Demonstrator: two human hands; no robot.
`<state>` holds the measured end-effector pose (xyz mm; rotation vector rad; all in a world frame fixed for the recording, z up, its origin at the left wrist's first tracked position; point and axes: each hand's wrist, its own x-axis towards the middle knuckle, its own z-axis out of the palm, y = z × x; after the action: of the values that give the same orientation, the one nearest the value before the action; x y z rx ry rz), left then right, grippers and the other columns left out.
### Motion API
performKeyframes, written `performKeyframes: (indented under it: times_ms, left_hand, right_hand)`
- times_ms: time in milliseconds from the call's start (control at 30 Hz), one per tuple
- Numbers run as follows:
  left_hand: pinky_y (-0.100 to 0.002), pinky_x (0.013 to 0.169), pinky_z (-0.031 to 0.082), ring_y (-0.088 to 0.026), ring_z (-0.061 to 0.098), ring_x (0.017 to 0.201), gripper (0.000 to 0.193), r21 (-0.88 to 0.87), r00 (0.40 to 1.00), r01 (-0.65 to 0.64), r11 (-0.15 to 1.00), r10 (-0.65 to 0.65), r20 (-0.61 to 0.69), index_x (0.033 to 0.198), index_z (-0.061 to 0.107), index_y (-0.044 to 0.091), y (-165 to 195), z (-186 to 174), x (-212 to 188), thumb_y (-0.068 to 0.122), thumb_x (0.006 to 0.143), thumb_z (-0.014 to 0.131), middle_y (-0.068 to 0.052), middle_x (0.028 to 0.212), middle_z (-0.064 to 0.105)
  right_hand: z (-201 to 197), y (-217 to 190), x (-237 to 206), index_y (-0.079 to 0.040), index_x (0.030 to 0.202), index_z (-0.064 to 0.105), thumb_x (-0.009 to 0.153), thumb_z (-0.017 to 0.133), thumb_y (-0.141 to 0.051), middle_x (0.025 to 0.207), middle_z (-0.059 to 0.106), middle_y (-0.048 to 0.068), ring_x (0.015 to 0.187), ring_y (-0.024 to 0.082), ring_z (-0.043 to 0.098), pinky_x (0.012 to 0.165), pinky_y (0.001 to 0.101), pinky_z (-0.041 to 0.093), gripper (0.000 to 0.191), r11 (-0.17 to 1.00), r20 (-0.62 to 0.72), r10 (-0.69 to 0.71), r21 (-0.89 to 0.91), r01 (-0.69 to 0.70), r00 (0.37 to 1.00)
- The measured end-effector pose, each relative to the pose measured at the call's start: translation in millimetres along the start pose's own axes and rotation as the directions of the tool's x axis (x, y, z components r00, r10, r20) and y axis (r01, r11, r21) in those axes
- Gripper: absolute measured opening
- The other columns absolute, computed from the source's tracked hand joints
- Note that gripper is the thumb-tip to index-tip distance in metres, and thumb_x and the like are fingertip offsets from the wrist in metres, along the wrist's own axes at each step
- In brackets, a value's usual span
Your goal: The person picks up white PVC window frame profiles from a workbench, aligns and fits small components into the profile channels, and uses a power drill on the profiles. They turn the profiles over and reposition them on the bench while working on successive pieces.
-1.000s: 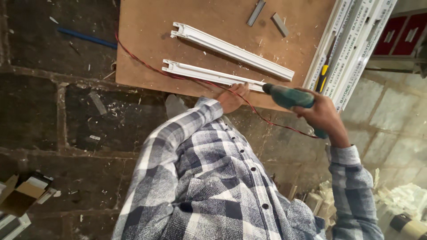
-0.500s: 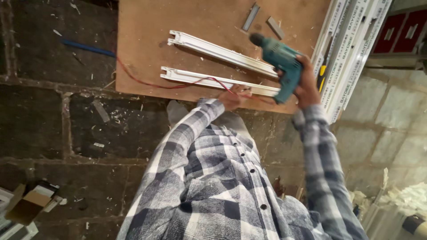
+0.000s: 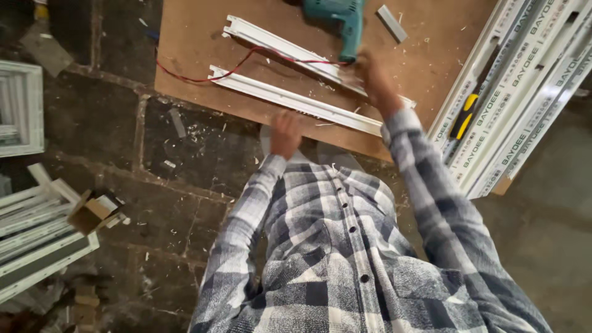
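A teal power drill (image 3: 336,15) lies on a brown board (image 3: 431,68), its red cable (image 3: 203,79) running left across two white plastic profiles. My right hand (image 3: 373,80) is blurred, just below the drill's handle and over the upper profile (image 3: 271,40); it seems to be off the drill with its fingers loose. My left hand (image 3: 285,132) rests at the board's near edge, right below the lower profile (image 3: 308,105), and nothing shows in it. My checked shirt fills the lower frame.
A stack of long white profiles (image 3: 524,92) lies along the board's right side with a yellow and black tool (image 3: 462,117) on it. A short grey piece (image 3: 393,15) sits beside the drill. White frames (image 3: 18,108) and a small cardboard box (image 3: 92,209) lie on the stone floor at left.
My right hand carried the drill from the board's near edge up over the profiles; it now lies on the board, the hand drawn back. My left hand slid off the lower profile.
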<state>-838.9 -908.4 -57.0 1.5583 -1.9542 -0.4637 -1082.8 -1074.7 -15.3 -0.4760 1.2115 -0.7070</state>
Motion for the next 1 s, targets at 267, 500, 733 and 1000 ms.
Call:
performKeyframes:
  times_ms: [267,500,733,1000]
  left_hand:
    - [-0.035,0.071,0.053,-0.023,0.062,0.080,0.029,-0.528,0.616,0.645,0.553,-0.785,-0.070,0.103,0.067,0.003,21,21,-12,0.031,0.101,0.071,-0.011,0.090,0.069]
    - [-0.043,0.059,0.057,-0.032,0.067,0.082,0.036,-0.810,0.375,0.559,-0.179,-0.816,0.439,0.113,0.061,0.005,25,28,11,0.038,0.097,0.060,-0.009,0.089,0.067]
    - [-0.038,0.081,0.064,-0.031,0.072,0.102,0.050,-0.585,0.463,0.743,-0.325,-0.380,0.800,0.121,0.064,-0.003,79,39,19,0.042,0.100,0.056,-0.017,0.109,0.075]
    - [-0.038,0.082,0.057,-0.025,0.072,0.093,0.028,-0.534,0.729,0.620,0.575,-0.168,0.664,0.112,0.070,0.000,76,88,78,0.024,0.097,0.067,-0.013,0.101,0.076]
  right_hand:
    - [-67,105,-121,-0.002,0.132,0.065,0.077,0.075,-0.019,0.123,0.069,0.023,0.114,0.040,0.062,0.097,0.0516,0.049,0.058,-0.189,0.424,-0.531,-0.903,0.386,0.733]
    - [-126,89,-140,-0.007,0.125,0.064,0.072,0.079,-0.030,0.116,0.069,0.023,0.106,0.043,0.066,0.088,0.0501,0.053,0.059,0.162,0.260,-0.227,-0.940,0.299,0.939]
    - [-230,68,-276,-0.007,0.121,0.072,0.058,0.088,-0.031,0.098,0.077,0.017,0.090,0.035,0.075,0.083,0.0447,0.057,0.069,0.388,-0.071,-0.243,-0.921,0.030,0.967]
    - [-290,102,-334,0.009,0.127,0.066,0.065,0.092,-0.014,0.110,0.075,0.022,0.095,0.024,0.073,0.087,0.0342,0.059,0.071,0.791,-0.539,-0.509,-0.601,0.118,0.671]
